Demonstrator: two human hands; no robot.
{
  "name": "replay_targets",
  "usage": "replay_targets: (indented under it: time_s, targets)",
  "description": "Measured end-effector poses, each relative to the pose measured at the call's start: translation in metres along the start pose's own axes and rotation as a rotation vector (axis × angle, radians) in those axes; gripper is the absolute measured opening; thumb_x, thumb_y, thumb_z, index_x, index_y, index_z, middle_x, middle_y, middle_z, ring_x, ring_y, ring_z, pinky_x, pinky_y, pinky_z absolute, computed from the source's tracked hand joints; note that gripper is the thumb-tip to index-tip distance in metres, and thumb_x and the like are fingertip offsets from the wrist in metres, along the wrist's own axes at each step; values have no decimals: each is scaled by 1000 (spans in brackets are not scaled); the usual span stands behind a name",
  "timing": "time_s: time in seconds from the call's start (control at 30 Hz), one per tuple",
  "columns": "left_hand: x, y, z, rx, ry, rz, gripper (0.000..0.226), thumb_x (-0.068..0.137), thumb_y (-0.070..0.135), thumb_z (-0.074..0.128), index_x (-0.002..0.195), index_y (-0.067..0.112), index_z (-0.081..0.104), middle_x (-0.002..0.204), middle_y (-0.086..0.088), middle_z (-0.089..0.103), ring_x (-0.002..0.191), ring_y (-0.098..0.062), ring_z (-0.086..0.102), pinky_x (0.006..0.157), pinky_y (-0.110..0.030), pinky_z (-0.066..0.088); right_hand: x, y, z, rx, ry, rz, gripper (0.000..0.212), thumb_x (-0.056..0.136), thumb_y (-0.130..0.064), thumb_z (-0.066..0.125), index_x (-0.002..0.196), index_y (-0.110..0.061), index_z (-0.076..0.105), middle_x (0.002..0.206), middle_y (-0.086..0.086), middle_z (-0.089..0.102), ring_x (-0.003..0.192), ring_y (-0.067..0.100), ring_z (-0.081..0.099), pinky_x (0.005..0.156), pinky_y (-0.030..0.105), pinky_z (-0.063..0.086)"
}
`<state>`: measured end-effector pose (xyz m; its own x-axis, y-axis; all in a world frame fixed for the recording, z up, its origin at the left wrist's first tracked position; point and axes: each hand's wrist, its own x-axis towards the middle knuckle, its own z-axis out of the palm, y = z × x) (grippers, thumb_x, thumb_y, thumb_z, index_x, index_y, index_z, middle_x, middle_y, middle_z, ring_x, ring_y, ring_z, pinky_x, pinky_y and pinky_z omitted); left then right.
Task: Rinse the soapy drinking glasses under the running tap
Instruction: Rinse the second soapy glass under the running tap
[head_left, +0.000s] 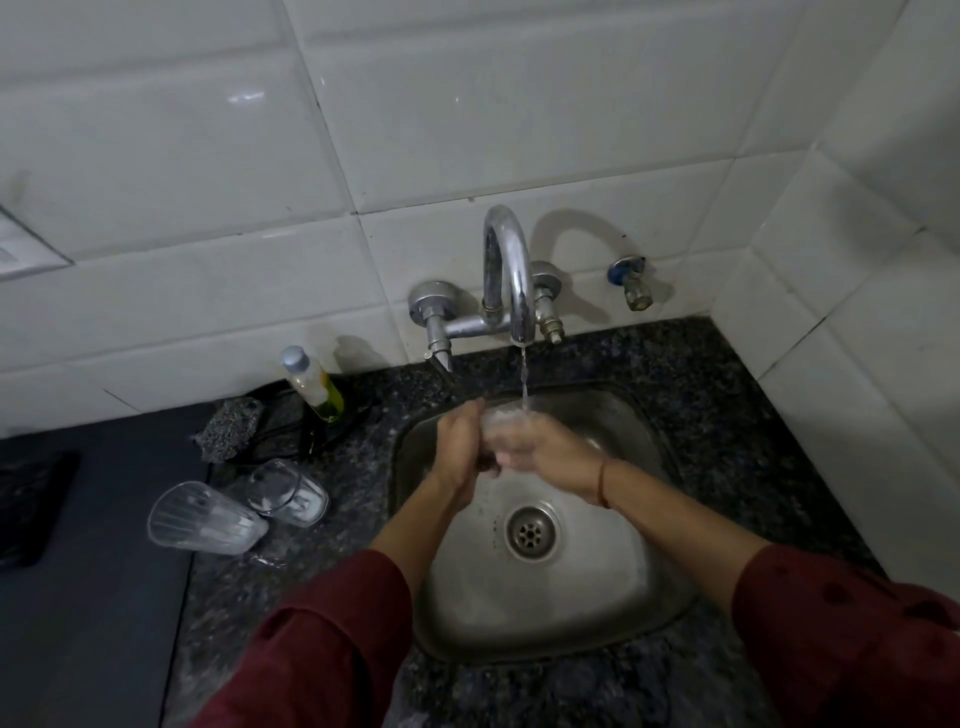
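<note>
Three glasses in all. One glass (500, 423), clear and blurred with water, is held over the sink (628, 597) at 12 o'clock from the drain (531, 531), right under the stream (523, 382) falling from the single tap (511, 280). The left hand (460, 441) grips it from the 9 o'clock side with fingers curled round the wall. The right hand (540, 449) clasps it from the 3 o'clock side, its fingers bent onto the glass, and the stream lands where that hand meets the rim. The other two sit on the counter (727, 415) at 9 o'clock from the drain, touching or nearly so: the near glass (205, 519) and the far glass (285, 491), both with mouths turned toward 9 o'clock; whether they stand or lie I cannot tell. At 10 o'clock from the sink stand one bottle (311, 382) with a silver cap, against the tiles (208, 156), and one grey scrubber (231, 428) beside it. One small valve (631, 283) juts from the wall at 3 o'clock from the tap. Two dark red sleeves (322, 639) cover the forearms, and one red thread (602, 483) circles the right wrist.
</note>
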<state>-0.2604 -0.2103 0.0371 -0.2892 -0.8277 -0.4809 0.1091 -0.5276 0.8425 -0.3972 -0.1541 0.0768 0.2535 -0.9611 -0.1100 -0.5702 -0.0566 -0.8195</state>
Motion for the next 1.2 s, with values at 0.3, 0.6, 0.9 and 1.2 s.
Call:
replay_targets:
  time_s: [0.3,0.6,0.9,1.2]
  targets:
    - [-6,0,7,8,56,147,31,105,26,48,82,10,61,72,-11,57,58,-17,56,46,-27,45,-3,-6,0,398,9,131,37,94,5,56,108,-24,74,114,5,71,109,16,63,96,32,52]
    - [-15,4,7,65,107,156,26,101,15,47,79,5,57,66,-11,54,51,-20,55,39,-28,43,-6,-13,5,843,4,252,24,93,2,55,96,-15,72,95,11,69,89,21,63,80,38,48]
    - [-19,13,21,327,175,400,33,103,18,52,85,-8,59,71,-28,57,56,-29,59,41,-33,52,-2,-4,20,621,813,466,30,89,-30,70,113,-20,53,118,4,54,103,19,57,81,29,50]
    - [-26,26,40,-190,-153,87,51,108,36,34,92,2,69,91,-18,73,86,-25,70,89,-42,54,1,8,12,1305,426,782,39,96,-35,37,99,-11,68,74,8,67,46,18,50,40,18,35]
